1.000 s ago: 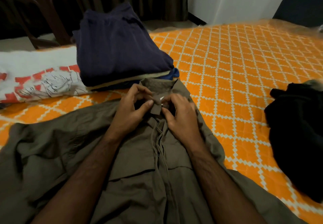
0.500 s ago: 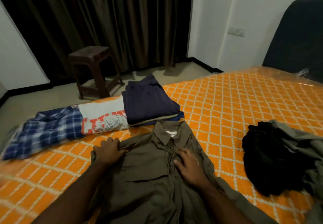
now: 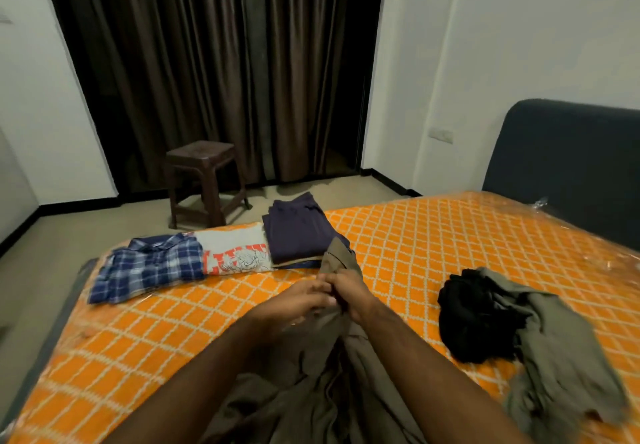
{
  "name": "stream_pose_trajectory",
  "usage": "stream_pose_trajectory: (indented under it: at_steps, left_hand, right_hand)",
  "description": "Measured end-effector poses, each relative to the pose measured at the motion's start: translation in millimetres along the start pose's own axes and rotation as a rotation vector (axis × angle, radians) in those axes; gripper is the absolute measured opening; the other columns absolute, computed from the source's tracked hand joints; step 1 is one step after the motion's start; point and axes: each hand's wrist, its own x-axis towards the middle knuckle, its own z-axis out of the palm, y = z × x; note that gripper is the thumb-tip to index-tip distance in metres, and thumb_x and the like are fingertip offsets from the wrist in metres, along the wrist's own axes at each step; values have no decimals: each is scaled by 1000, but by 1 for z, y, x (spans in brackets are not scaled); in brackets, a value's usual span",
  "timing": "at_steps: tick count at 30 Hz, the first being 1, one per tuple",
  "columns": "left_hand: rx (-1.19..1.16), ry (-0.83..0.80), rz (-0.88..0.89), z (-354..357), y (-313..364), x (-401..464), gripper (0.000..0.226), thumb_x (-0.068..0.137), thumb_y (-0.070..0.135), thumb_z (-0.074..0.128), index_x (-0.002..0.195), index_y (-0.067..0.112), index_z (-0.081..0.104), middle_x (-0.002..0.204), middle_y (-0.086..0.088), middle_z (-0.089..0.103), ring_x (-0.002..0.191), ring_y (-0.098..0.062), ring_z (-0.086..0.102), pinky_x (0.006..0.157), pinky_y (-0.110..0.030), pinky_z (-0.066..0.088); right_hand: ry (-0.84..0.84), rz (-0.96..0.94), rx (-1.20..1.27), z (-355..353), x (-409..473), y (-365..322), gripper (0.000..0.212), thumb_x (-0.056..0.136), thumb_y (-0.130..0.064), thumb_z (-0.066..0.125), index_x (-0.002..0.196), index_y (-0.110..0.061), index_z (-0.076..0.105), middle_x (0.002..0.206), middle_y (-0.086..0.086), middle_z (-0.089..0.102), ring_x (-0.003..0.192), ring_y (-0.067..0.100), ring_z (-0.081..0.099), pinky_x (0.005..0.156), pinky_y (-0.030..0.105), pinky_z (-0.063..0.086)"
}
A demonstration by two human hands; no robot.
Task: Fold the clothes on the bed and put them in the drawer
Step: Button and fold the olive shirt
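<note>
2 hands met above the orange bed (image 3: 433, 235): our left hand (image 3: 304, 299) and right hand (image 3: 349, 293) each curled in a pinching grip on the olive shirt (image 3: 341, 260), lifting its collar end while the rest draped toward us. Beyond, we saw a folded navy garment (image 3: 298, 232), a printed tee (image 3: 235, 253) and a plaid shirt (image 3: 149, 267) in a row, with a black-and-olive heap (image 3: 485, 319) lying well apart to the right.

Dim room, motion blur, wide-angle distortion
</note>
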Motion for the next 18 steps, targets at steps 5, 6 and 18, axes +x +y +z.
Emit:
stream_pose_trajectory:
  at_steps: [5, 6, 18]
  left_hand:
    - [33, 69, -87, -17, 30, -36, 23, 99, 20, 54, 114, 22, 71, 105, -2, 68, 90, -12, 60, 62, -23, 42]
    - [51, 139, -91, -22, 35, -39, 22, 99, 17, 53, 112, 20, 70, 108, -4, 70, 89, -13, 62, 63, -24, 45]
    - [-69, 596, 152, -30, 68, -19, 74, 76, 32, 85, 137, 17, 47, 125, -9, 66, 111, -28, 64, 91, -51, 55]
  right_hand:
    - [114, -107, -158, -18, -22, -54, 20, 97, 4, 50, 107, 0, 66, 97, 19, 66, 84, 25, 60, 73, 36, 49]
    - [98, -156, -172, -21, -28, -72, 21, 99, 2, 49, 110, 0, 67, 103, 21, 68, 89, 26, 62, 80, 38, 51]
    - [-414, -520, -9, -52, -169, -300, 19, 98, -13, 56, 101, -9, 74, 94, 9, 72, 84, 18, 69, 79, 29, 58]
